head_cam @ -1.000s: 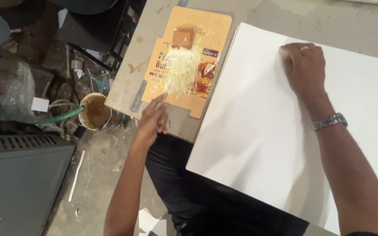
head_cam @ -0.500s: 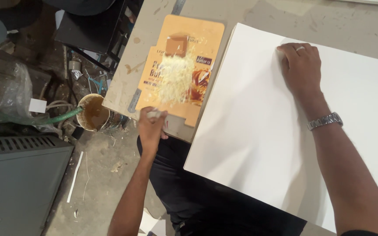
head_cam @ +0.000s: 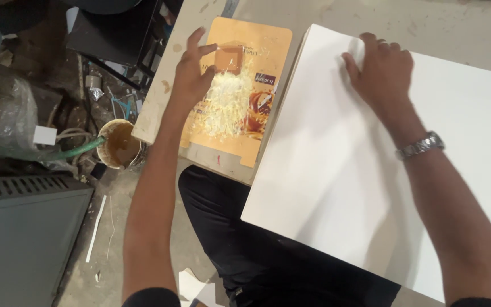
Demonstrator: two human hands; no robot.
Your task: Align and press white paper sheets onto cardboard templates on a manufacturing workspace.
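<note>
Left hand (head_cam: pixel 191 74) rests open, fingers spread, on the flattened orange carton (head_cam: pixel 240 94), beside pale shavings (head_cam: pixel 225 105). The carton lies on the workbench (head_cam: pixel 160 96), long axis running away from the person, touching the white board (head_cam: pixel 359 159). Right hand (head_cam: pixel 379 71) presses flat on the board's far edge, gripping nothing.

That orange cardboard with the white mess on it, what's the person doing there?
A person sits at a table. Their left hand reaches over a flattened orange carton smeared with whitish paste. Their right hand presses flat on a big white board beside it. A small pot of brown liquid stands on the floor.
</note>
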